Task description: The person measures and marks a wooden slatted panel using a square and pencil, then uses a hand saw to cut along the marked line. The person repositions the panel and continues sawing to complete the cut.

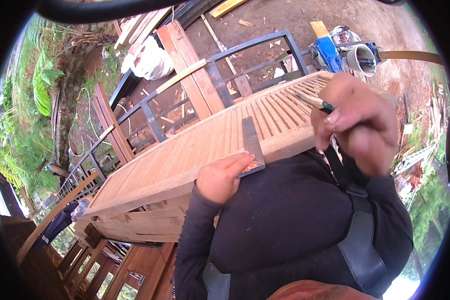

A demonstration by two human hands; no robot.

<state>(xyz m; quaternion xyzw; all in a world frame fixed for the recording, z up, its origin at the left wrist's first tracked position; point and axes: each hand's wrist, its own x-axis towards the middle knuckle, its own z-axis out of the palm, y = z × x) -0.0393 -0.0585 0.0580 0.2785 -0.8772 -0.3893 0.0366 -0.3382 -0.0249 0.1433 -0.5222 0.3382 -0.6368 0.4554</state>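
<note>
Try square (251, 145) pinned flat on slatted wood panel (195, 150) by L hand (220, 177); R hand (360, 125) grip clenched on pencil (315, 102).

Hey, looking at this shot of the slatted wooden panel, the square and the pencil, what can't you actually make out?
All in the head view:
- Pencil: its rear end is hidden inside the right hand, which is blurred.
- Square: its handle end is covered by the left hand.
- Wooden panel: its near edge on the right is hidden behind the dark sleeve.
- Any pencil marks on the panel: too small to tell.
</note>
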